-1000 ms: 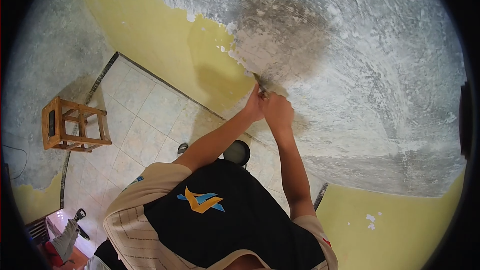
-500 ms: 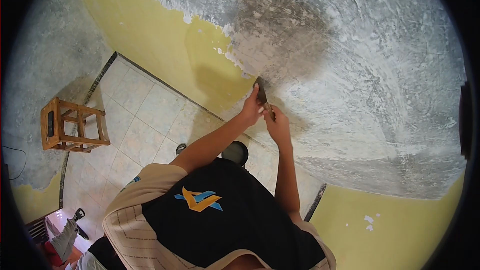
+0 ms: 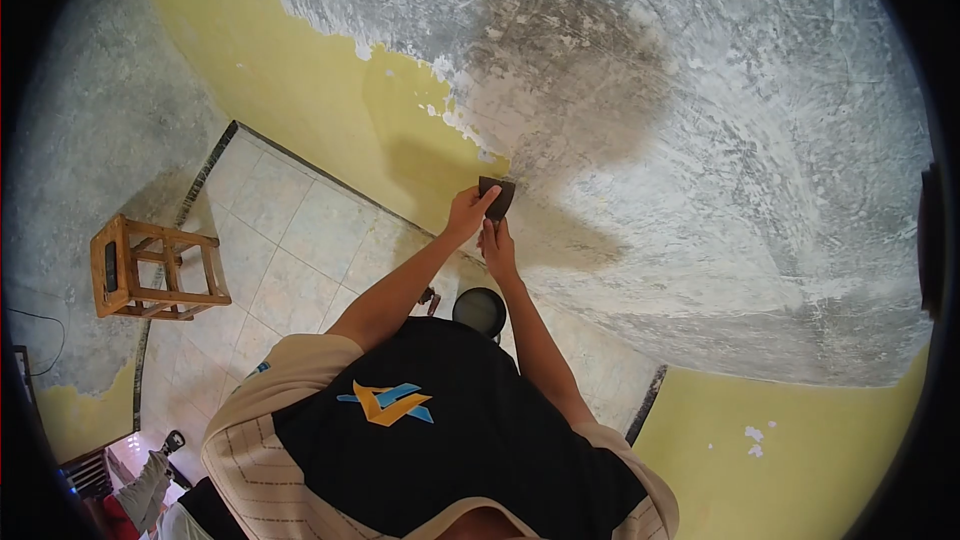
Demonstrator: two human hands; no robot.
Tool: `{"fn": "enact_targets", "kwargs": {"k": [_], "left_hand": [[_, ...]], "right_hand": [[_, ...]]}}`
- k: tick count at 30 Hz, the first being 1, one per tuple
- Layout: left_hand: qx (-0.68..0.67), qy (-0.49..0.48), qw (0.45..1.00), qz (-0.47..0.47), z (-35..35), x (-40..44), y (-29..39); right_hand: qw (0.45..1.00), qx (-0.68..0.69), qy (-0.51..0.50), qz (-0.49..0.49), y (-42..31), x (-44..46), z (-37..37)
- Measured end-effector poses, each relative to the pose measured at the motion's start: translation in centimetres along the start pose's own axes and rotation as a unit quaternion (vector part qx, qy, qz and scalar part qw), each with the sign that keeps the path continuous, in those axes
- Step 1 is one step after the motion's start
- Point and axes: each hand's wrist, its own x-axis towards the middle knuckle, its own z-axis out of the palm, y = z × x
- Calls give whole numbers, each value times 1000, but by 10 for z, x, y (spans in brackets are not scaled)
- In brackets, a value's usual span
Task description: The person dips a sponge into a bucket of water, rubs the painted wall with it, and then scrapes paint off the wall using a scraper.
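Observation:
A scraper (image 3: 498,202) with a wide dark blade is in both my hands, its blade near the edge where yellow paint meets bare grey wall (image 3: 720,170). My left hand (image 3: 468,216) is closed at the blade's left side, with a finger lying across its face. Just below, my right hand (image 3: 499,252) is closed around the handle, which its fingers mostly hide. From this angle I cannot tell whether the blade touches the wall. A dark, damp-looking patch (image 3: 570,70) spreads over the grey surface above the scraper.
A wooden stool (image 3: 160,268) stands at the left by the wall. Under my arms, a round dark container (image 3: 479,313) is on the tiled floor (image 3: 265,225). Another person's leg (image 3: 142,492) shows at the lower left. Yellow paint (image 3: 300,60) remains along the wall.
Both hands have moved left and slightly down with the scraper. Its blade has turned from nearly edge-on to showing its broad face. The view has shifted slightly.

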Motion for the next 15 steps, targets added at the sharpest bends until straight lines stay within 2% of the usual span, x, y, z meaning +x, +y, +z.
{"fn": "enact_targets", "kwargs": {"k": [3, 5, 6, 9, 11, 15], "left_hand": [[91, -34, 995, -13, -15, 9, 22], [135, -44, 990, -19, -21, 20, 23], [175, -52, 983, -21, -22, 23, 28], [196, -50, 979, -8, -27, 26, 34], [197, -51, 979, -15, -30, 25, 39], [197, -53, 979, -5, -31, 27, 46]], "right_hand": [[999, 29, -14, -16, 7, 15, 17], [993, 122, -3, 8, 6, 22, 30], [992, 123, -1, 7, 5, 22, 36], [981, 193, -3, -7, -5, 23, 54], [958, 285, 6, -14, -7, 20, 65], [958, 286, 13, -18, -8, 21, 70]]}}
